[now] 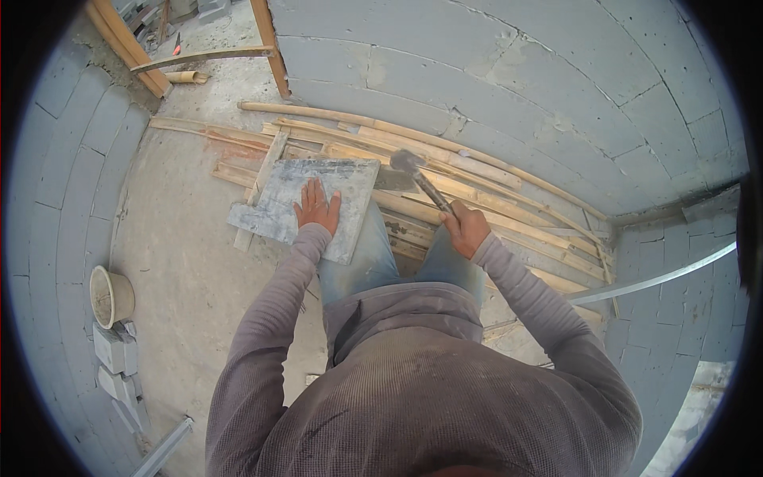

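Note:
My left hand (316, 211) lies flat, fingers spread, on a grey, stained board (274, 191). The board rests in front of my left leg, partly over it, and overlaps a pale wooden strip (269, 163) on its left side. In my right hand (466, 229) is a hammer (429, 189), gripped by its dark handle. Its greyish head is raised, pointing up and away from me, just right of the board. The hammer head appears apart from the board.
Long bamboo poles and wooden strips (509, 208) lie along the far block wall (477, 67). A wooden door frame (272, 48) with a crossbar stands far left. At the left wall are a bucket (119, 298) and grey blocks (115, 350). A metal strip (660, 285) juts in from the right.

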Available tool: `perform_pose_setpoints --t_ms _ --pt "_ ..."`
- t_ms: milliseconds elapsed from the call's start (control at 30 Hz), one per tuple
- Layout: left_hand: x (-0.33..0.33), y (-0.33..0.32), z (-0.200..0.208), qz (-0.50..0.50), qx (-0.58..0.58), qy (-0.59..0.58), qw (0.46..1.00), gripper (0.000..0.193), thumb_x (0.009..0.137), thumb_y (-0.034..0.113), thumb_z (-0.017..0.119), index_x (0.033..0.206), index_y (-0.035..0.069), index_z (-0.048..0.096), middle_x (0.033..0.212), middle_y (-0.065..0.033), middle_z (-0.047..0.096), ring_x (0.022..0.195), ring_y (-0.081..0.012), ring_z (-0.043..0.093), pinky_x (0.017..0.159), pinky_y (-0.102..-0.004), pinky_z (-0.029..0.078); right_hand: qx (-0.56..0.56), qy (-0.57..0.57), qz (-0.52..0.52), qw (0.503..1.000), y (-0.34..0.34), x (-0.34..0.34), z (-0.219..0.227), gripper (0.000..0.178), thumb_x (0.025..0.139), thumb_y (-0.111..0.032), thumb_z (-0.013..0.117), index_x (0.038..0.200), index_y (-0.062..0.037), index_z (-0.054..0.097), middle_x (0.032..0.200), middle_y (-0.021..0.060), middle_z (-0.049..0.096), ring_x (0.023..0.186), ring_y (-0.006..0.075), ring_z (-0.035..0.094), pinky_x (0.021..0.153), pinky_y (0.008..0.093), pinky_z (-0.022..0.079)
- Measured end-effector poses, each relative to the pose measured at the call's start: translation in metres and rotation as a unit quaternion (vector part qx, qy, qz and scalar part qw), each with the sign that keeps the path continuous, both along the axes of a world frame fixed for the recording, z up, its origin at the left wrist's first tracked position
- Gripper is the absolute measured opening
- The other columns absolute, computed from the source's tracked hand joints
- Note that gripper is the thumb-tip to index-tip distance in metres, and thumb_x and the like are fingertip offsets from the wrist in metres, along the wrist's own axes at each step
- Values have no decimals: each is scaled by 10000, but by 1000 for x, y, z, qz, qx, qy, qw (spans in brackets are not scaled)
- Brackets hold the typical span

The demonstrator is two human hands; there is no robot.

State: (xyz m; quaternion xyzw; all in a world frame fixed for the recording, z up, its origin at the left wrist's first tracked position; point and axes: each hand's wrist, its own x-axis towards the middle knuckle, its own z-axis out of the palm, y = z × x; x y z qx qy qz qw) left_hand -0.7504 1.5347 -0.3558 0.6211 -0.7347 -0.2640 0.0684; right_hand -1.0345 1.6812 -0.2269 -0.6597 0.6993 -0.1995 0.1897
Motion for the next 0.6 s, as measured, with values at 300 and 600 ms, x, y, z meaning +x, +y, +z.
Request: perform_pose_setpoints --t_ms 300,600 --pt "7 -6 -17 -23 9 -31 999 770 941 601 304 1525 122 155 1586 -130 118 1463 -330 70 1143 -574 32 38 -342 -63 937 53 27 33 259 909 -136 596 1116 4 532 639 157 611 567 254 636 549 370 503" --pt "19 50 11 428 -99 205 875 837 882 534 561 1495 78 222 1533 -160 254 1408 -360 238 1111 -583 180 38 -721 42 691 27 -45 62 457 941 -261 462 1099 167 487 736 222 615 550 322 670 461 361 574"
